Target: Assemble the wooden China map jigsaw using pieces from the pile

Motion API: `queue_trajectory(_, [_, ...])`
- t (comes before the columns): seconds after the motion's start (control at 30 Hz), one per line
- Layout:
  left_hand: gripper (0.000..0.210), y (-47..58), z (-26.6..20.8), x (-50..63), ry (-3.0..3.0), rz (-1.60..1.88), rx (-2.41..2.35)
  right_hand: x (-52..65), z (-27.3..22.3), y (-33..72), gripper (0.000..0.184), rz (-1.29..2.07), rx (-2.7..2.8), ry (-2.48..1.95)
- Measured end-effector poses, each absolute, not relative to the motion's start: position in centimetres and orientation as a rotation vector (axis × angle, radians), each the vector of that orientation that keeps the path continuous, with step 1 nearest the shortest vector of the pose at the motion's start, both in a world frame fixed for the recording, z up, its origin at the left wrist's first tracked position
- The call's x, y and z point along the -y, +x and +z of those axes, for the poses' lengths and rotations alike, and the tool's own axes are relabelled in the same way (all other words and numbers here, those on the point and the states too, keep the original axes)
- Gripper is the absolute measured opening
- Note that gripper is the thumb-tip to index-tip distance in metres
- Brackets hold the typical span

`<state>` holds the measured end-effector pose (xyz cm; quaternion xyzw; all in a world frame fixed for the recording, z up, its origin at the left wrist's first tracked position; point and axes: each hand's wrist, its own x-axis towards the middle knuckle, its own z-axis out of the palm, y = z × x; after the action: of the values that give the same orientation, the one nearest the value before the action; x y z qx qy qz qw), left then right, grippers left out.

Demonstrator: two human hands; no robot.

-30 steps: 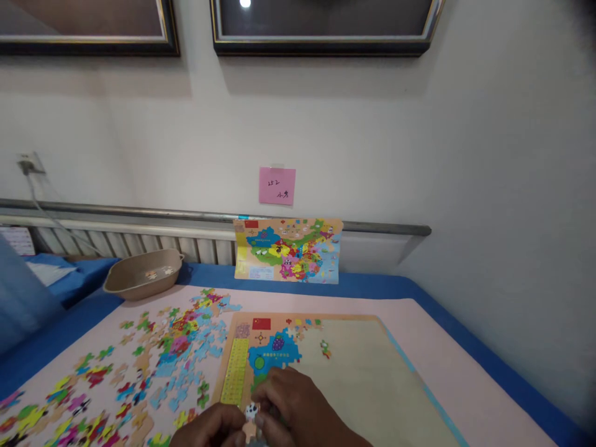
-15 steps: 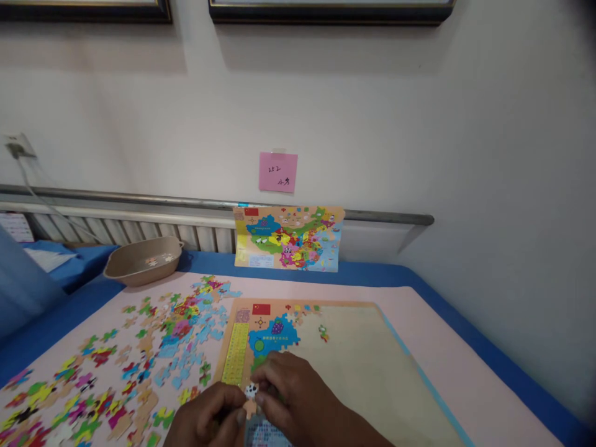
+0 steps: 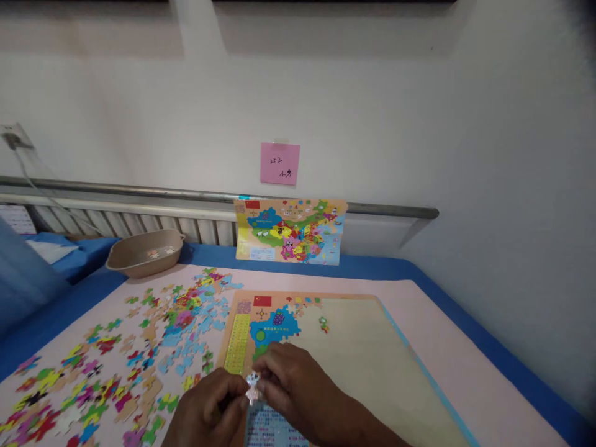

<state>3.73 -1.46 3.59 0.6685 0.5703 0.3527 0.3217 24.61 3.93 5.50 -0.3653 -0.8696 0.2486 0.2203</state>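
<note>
Both hands meet low at the near edge of the puzzle board (image 3: 372, 366). Left hand (image 3: 209, 413) and right hand (image 3: 298, 388) pinch one small puzzle piece (image 3: 252, 386) between their fingertips, fingers closed on it from either side. The piece sits just above the board's lower left part, near the yellow legend strip (image 3: 237, 351); whether it touches the board I cannot tell. The two-handed grip probably serves to turn and align the piece's lobes.

The blue region (image 3: 274, 326) is already seated in the board's upper left, close to the hands. One small piece (image 3: 323, 323) lies alone farther right on the bare tray.

Loose pieces (image 3: 139, 360) are spread face-up on the pink mat (image 3: 442, 347) left of the board, within reach and colours readable. The reference map (image 3: 291, 231) leans upright against the wall for viewing. A beige basket (image 3: 144, 251) stands at back left.
</note>
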Motion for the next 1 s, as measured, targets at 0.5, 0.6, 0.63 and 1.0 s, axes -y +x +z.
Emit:
queue_trajectory(0.5, [0.019, 4.2, 4.9, 1.8, 1.807, 0.911, -1.558, -4.3, 5.7, 24.6, 0.014, 0.772, 2.402, -0.914])
queue_trajectory(0.6, [0.019, 4.2, 4.9, 1.7, 1.818, 0.910, -1.562, -4.3, 5.5, 24.6, 0.017, 0.766, 2.407, -0.919])
queue_trajectory(0.63, [0.019, 4.2, 4.8, 1.7, 1.829, 0.906, -1.561, -4.3, 5.5, 24.6, 0.017, 0.762, 2.406, -0.923])
queue_trajectory(1.0, [0.017, 3.1, 2.5, 1.4, 2.044, 0.890, -1.485, -4.0, 5.8, 24.7, 0.018, 0.687, 2.406, -0.908])
